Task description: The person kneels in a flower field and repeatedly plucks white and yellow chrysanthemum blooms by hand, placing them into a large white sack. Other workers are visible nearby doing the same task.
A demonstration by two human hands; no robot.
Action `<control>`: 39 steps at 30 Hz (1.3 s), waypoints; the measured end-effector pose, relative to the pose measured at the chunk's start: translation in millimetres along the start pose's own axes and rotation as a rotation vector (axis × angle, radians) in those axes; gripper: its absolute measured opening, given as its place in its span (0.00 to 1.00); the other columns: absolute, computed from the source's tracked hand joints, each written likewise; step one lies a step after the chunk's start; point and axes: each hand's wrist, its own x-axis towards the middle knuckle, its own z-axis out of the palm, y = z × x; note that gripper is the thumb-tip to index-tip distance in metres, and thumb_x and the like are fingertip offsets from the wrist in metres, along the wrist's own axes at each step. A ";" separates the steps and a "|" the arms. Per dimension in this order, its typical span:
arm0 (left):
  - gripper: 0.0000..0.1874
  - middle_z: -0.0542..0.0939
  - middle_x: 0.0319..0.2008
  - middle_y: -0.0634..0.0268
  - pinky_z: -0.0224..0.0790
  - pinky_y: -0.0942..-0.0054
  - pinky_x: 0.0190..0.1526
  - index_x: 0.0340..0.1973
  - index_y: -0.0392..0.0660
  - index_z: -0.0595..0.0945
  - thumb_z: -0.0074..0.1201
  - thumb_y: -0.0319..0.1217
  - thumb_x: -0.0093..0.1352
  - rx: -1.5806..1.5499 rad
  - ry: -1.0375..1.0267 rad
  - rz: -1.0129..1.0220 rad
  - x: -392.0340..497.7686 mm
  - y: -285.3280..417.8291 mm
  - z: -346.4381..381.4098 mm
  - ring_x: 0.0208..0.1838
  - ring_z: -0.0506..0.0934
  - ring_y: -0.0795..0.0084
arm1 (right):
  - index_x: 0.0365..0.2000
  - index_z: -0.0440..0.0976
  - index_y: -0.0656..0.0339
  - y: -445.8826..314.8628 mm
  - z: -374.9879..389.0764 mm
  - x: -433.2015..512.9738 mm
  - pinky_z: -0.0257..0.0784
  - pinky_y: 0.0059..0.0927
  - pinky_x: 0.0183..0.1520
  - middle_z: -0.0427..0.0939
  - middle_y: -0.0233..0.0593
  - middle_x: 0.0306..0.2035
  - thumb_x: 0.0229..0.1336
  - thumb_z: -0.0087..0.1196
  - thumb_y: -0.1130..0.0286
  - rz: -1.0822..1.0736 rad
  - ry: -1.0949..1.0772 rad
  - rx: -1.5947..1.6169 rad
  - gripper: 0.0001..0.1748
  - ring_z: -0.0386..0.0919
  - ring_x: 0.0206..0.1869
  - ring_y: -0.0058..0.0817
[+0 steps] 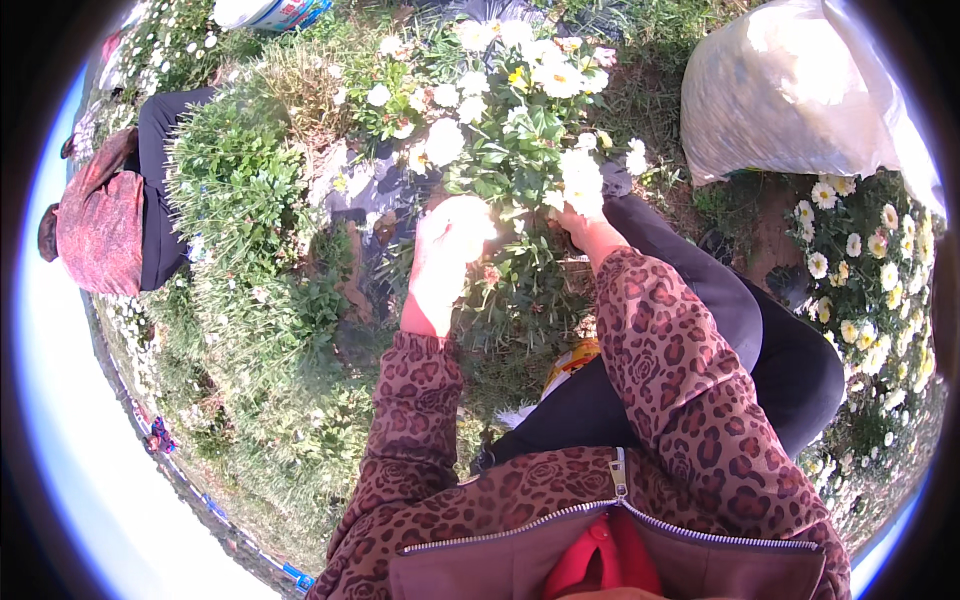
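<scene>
My left hand is at the left side of a leafy plant with white chrysanthemum-like flowers. Strong sunlight washes out its fingers, so its grip is unclear. Close by on the right, my right hand has its fingers curled beneath a cluster of white flower heads and appears to hold them. Green leaves fill the space between and beyond both hands. Leopard-print sleeves cover my forearms, and my bent legs in dark trousers are to the right of the plant.
A large, full white sack stands at upper right, above more white flowers. A white bucket is at the top left. Dark plastic film covers some soil. Another person bends among plants at left. A yellow-orange printed item lies by my leg.
</scene>
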 end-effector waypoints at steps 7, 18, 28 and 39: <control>0.11 0.80 0.42 0.62 0.67 0.73 0.32 0.49 0.39 0.80 0.53 0.23 0.72 -0.530 0.478 0.241 4.9 63.5 -62.3 0.33 0.75 0.73 | 0.41 0.78 0.61 -66.0 18.9 -30.5 0.75 0.36 0.32 0.81 0.43 0.32 0.68 0.52 0.58 -0.072 -0.020 -0.417 0.16 0.80 0.31 0.34; 0.08 0.74 0.38 0.62 0.66 0.72 0.35 0.47 0.43 0.75 0.44 0.28 0.75 -0.997 -0.168 0.176 -104.2 75.0 3.1 0.34 0.70 0.71 | 0.49 0.79 0.63 -177.3 71.2 -173.2 0.68 0.21 0.26 0.77 0.28 0.29 0.73 0.50 0.62 -0.160 -0.581 0.251 0.17 0.72 0.24 0.15; 0.08 0.75 0.34 0.65 0.62 0.75 0.31 0.41 0.44 0.78 0.49 0.34 0.74 -0.999 -0.517 0.038 -207.7 74.3 59.2 0.32 0.70 0.72 | 0.42 0.78 0.63 -172.8 66.5 -308.1 0.68 0.17 0.34 0.79 0.26 0.29 0.74 0.55 0.65 -0.580 -0.300 0.095 0.11 0.76 0.30 0.14; 0.06 0.76 0.32 0.65 0.60 0.78 0.26 0.42 0.42 0.78 0.51 0.30 0.72 -0.898 -0.555 0.114 -323.3 90.4 97.9 0.27 0.69 0.76 | 0.30 0.68 0.66 -146.4 39.8 -397.3 0.68 0.34 0.31 0.70 0.48 0.23 0.66 0.58 0.78 -1.250 0.310 -0.733 0.09 0.68 0.24 0.37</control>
